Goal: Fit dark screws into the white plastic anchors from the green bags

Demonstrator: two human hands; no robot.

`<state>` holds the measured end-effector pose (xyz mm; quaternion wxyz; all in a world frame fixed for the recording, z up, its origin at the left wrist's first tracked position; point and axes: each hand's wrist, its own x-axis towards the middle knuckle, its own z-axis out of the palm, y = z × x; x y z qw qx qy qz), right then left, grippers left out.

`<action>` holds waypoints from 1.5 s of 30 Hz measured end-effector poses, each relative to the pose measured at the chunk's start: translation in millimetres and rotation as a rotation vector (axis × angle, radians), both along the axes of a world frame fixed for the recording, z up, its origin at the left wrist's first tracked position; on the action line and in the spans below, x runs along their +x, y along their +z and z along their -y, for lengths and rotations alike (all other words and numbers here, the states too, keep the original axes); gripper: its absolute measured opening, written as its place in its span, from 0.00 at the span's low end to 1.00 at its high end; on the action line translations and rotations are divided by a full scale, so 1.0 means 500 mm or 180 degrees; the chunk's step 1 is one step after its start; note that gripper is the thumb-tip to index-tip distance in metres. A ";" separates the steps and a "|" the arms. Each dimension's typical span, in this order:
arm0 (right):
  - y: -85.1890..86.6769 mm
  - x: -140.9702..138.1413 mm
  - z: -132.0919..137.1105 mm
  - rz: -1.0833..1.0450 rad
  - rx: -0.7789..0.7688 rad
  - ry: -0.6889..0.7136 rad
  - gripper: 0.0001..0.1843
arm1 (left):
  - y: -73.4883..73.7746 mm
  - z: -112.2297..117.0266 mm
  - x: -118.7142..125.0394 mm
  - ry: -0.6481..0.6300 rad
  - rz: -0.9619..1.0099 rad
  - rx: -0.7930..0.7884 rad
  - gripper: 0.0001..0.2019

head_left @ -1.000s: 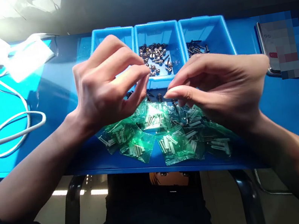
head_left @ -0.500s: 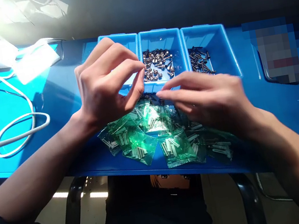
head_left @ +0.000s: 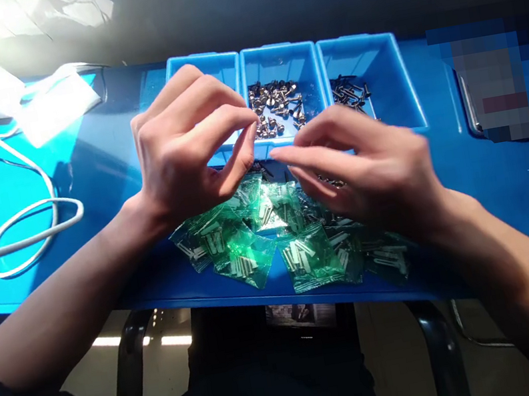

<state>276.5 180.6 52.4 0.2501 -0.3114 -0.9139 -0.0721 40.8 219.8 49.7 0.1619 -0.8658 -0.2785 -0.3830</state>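
The person's left hand (head_left: 185,150) is hanging just over a pile of little green bags (head_left: 304,255). Its fingers (head_left: 226,123) are curling in, with the thumb close to the first finger, but I cannot tell if they are pinching anything. The right hand (head_left: 372,173) is hovering over the same pile, its fingers stretching loose toward the left hand and holding nothing. The bags are lying at the near edge of the blue tabletop (head_left: 506,184). Behind them, three blue bins (head_left: 315,47) are sitting side by side, with silver screws (head_left: 277,108) in the middle one. A white cable (head_left: 19,219) is looping far to the left.
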 end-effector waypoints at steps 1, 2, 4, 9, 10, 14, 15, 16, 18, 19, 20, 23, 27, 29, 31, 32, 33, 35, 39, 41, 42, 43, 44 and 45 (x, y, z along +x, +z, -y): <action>0.003 -0.002 0.004 -0.0307 -0.0099 -0.0053 0.17 | 0.001 0.003 0.002 -0.0104 -0.0040 0.0028 0.09; 0.005 -0.005 0.009 -0.0609 -0.0287 -0.0114 0.18 | 0.002 0.007 0.005 -0.0216 -0.0069 0.0071 0.11; 0.007 -0.013 0.016 -0.1182 -0.0787 -0.0225 0.17 | 0.002 0.015 0.012 -0.0421 -0.0128 0.0129 0.16; 0.000 -0.030 0.023 -0.1966 -0.1095 0.0033 0.09 | -0.002 0.029 0.032 -0.0585 0.0068 0.0079 0.12; 0.000 -0.032 0.024 -0.2019 -0.1153 0.0073 0.09 | -0.002 0.030 0.034 -0.0572 0.0100 0.0073 0.10; 0.008 -0.037 0.027 -0.2328 -0.1386 -0.0067 0.09 | 0.000 0.028 0.031 -0.0598 0.0006 0.0190 0.09; 0.011 -0.037 0.028 -0.2361 -0.1424 -0.0102 0.08 | 0.001 0.027 0.029 -0.0623 -0.0002 0.0243 0.09; 0.014 -0.037 0.028 -0.2371 -0.1484 -0.0127 0.08 | 0.001 0.026 0.027 -0.0640 -0.0006 0.0280 0.10; 0.019 -0.036 0.029 -0.2354 -0.1651 -0.0120 0.08 | 0.002 0.026 0.023 -0.0636 0.0003 0.0281 0.10; 0.020 -0.035 0.029 -0.2352 -0.1722 -0.0108 0.08 | 0.002 0.026 0.022 -0.0627 0.0016 0.0279 0.10; 0.022 -0.034 0.029 -0.2342 -0.1758 -0.0097 0.09 | 0.002 0.026 0.021 -0.0635 0.0016 0.0285 0.10; 0.025 -0.035 0.030 -0.2203 -0.1766 -0.0141 0.10 | 0.003 0.029 0.023 -0.0658 0.0010 0.0318 0.10; 0.027 -0.037 0.032 -0.2096 -0.1531 -0.0217 0.05 | 0.008 0.037 0.028 -0.0431 -0.0009 -0.0019 0.09; 0.029 -0.033 0.030 -0.1961 -0.1566 -0.0264 0.05 | 0.014 0.041 0.027 -0.0484 -0.0057 -0.0034 0.10; 0.033 -0.024 0.024 -0.1701 -0.1667 -0.0364 0.07 | 0.021 0.047 0.022 -0.0580 -0.0188 0.0015 0.12; 0.036 -0.018 0.020 -0.1547 -0.1667 -0.0379 0.07 | 0.025 0.050 0.019 -0.0588 -0.0248 0.0000 0.13; 0.040 -0.012 0.015 -0.1382 -0.1646 -0.0333 0.08 | 0.028 0.053 0.015 -0.0566 -0.0297 -0.0060 0.14; 0.043 -0.002 0.005 -0.1157 -0.1452 -0.0291 0.10 | 0.031 0.057 0.007 -0.0472 -0.0343 -0.0206 0.13; 0.037 -0.001 0.002 -0.1073 -0.1297 -0.0335 0.09 | 0.027 0.053 0.000 -0.0476 -0.0375 -0.0104 0.13; 0.032 -0.009 0.012 -0.1309 -0.1232 -0.0354 0.07 | 0.021 0.046 0.000 -0.0407 -0.0381 -0.0042 0.14; 0.030 -0.013 0.017 -0.1506 -0.1206 -0.0407 0.07 | 0.019 0.041 0.001 -0.0370 -0.0361 -0.0017 0.14; 0.028 -0.017 0.022 -0.1732 -0.1190 -0.0468 0.06 | 0.016 0.036 0.002 -0.0328 -0.0283 0.0029 0.13; 0.026 -0.021 0.025 -0.1997 -0.1161 -0.0545 0.06 | 0.014 0.031 0.004 -0.0293 -0.0163 0.0102 0.11; 0.024 -0.024 0.025 -0.2252 -0.1121 -0.0620 0.06 | 0.013 0.026 0.006 -0.0275 -0.0044 0.0184 0.10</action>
